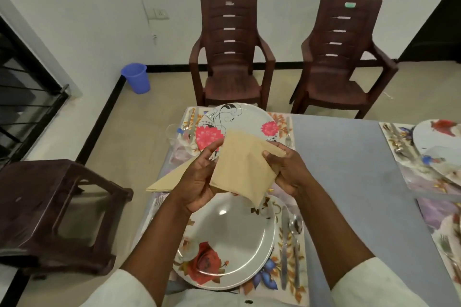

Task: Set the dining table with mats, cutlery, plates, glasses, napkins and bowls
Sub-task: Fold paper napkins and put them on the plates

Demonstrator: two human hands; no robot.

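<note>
Both hands hold a folded beige napkin (243,167) in the air above the near place setting. My left hand (199,177) grips its left edge, and my right hand (287,169) pinches its right corner. Below lies a white plate with a red rose (232,239) on a floral mat (277,279), with a knife (284,244) and a spoon (296,232) to its right. A second beige napkin (167,179) lies at the table's left edge. Farther off sits a plate with pink flowers (239,119), a fork (288,132) and a clear glass (172,132).
The table has a blue-grey cloth (349,169). More mats and plates (434,137) lie at the right. A dark plastic stool (57,209) stands left of the table. Two brown chairs (232,57) stand beyond it, with a blue bucket (136,77) by the wall.
</note>
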